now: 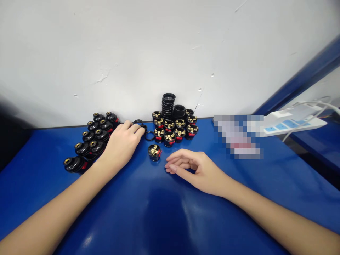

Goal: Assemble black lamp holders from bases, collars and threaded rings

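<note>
My left hand (126, 140) reaches palm down to the loose black rings, its fingers curled over the edge of one black ring (144, 126). Its thumb and fingertips are mostly hidden, but they appear to pinch that ring. Another flat ring (149, 136) lies just right of it. My right hand (198, 170) rests on its side on the table, fingers loosely bent and apart from the thumb, with nothing in it. Left of its fingertips, a round black socket part (154, 152) with brass contacts and a red tab stands by itself, contacts up.
Several similar socket parts (169, 138) stand grouped behind. Beyond them are a stack of black threaded rings (168, 106) and a wider black collar (179, 111). Domed black assemblies (97, 146) fill the left. A blurred-out item (236, 136) and white power strip (294, 122) lie right.
</note>
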{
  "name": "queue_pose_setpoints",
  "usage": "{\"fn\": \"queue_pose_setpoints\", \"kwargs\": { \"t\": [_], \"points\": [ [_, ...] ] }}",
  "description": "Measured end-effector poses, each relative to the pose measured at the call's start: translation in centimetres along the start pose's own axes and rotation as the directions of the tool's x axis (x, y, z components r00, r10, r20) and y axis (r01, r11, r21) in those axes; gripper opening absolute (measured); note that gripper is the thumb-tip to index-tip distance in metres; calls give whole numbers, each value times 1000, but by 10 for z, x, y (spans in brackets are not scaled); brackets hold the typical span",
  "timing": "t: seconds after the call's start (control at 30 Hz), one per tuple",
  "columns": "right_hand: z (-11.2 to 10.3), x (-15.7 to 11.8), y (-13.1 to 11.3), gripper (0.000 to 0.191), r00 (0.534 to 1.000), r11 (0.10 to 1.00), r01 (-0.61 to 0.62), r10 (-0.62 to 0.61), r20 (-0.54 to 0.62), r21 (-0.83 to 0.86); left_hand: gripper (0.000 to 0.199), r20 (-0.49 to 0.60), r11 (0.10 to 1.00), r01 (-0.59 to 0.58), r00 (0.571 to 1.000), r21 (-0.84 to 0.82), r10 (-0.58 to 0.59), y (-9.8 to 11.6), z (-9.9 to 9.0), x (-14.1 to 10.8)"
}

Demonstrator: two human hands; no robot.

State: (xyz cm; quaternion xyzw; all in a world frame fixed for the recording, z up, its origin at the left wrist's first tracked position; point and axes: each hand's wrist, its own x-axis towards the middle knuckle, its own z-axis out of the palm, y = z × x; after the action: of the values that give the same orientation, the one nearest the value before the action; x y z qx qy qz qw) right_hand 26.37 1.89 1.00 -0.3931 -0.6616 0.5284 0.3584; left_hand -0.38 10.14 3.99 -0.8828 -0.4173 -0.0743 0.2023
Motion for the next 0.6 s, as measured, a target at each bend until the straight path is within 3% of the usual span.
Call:
{"fn": "queue_pose_setpoints", "kwargs": {
  "t": [0.17,0.3,0.4,0.5,0.6],
  "points": [
    [-1,0,-1,24,1000,1000,-2,2,8,-1,31,-44,974,10,999,-226,-20,-4,12,12],
    [0,0,0,23,1000,1000,-4,4,6,6,25,-105,883,57,987,-465,-119,-2,18,16],
    [0,0,1,22,1000,1000,1,-1,-3,14,22,-144,841,96,969,-532,-202,2,14,13],
    [1,0,2,21,1000,1000,11,-11,-17,14,25,-81,810,131,973,-571,-215,7,6,2],
    [1,1,2,21,1000,1000,14,-14,-19,11,41,43,787,159,985,-597,-166,14,-1,-15]
  ]
}}
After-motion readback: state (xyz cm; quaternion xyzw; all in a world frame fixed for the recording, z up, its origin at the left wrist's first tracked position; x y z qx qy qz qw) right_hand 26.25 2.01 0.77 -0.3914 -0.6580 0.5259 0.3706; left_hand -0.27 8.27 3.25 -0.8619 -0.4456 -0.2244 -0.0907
